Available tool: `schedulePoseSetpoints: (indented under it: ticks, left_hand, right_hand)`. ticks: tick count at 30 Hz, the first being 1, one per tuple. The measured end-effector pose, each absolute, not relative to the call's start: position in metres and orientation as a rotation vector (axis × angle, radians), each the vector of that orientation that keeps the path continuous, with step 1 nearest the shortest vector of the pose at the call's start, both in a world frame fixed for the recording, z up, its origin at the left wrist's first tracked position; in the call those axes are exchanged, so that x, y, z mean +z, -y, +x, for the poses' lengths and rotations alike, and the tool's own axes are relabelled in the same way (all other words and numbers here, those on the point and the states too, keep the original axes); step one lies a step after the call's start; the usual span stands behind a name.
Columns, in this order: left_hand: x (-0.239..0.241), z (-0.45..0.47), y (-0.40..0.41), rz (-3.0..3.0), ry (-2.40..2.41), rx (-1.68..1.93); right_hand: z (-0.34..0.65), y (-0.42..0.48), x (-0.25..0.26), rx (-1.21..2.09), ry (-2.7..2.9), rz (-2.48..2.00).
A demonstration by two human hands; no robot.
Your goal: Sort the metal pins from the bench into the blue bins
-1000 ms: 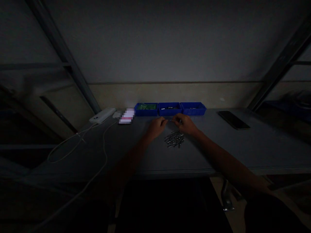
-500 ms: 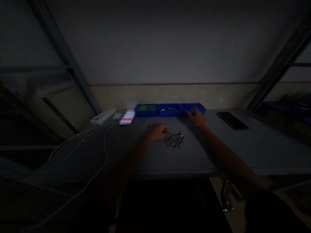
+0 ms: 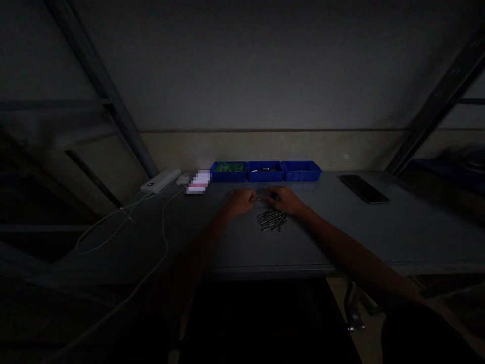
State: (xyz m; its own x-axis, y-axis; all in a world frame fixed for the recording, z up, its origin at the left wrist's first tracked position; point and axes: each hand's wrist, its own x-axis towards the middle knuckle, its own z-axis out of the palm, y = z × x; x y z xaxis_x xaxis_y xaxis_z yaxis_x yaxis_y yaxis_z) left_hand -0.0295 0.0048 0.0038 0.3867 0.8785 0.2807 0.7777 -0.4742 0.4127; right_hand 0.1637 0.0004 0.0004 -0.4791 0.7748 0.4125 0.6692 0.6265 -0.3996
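Note:
The scene is very dark. My left hand (image 3: 241, 201) and my right hand (image 3: 282, 199) meet over the grey table (image 3: 379, 227), fingertips close together just behind a small pile of metal pins (image 3: 272, 220). Both hands look curled, pinching something small between them that I cannot make out. Three blue bins stand in a row at the back: the left bin (image 3: 228, 171) holds green parts, the middle bin (image 3: 264, 171) and the right bin (image 3: 301, 170) hold small dark parts.
A black phone (image 3: 362, 188) lies at the right of the table. A white power bank (image 3: 160, 180) with a white cable (image 3: 125, 222) sits at the back left, next to a white and pink card (image 3: 198, 182). Metal shelf frames stand on both sides.
My right hand went to the right blue bin and has come back to meet my left hand behind the pin pile. My left hand shifted slightly.

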Motion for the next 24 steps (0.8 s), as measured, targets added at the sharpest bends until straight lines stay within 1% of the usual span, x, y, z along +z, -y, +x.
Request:
schedulePoseSetpoints:
  ticks: [3, 11, 18, 24]
  left_hand:
    - [0.009, -0.027, -0.003, 2.473, -1.524, 0.631]
    - [0.012, -0.019, 0.001, 2.457, -1.517, 0.705]
    - [0.007, -0.019, -0.002, 2.425, -1.335, 0.97]
    - [0.011, -0.021, -0.004, 2.457, -1.337, 0.965]
  right_hand:
    - [0.164, -0.001, 0.001, 0.224, 2.261, -1.106]
    - [0.164, -0.003, 0.0, 0.208, 2.161, -1.096]
    - [0.163, -0.005, -0.003, 0.181, 2.138, -1.121]
    - [0.162, -0.001, 0.002, 0.191, 2.131, -1.102]
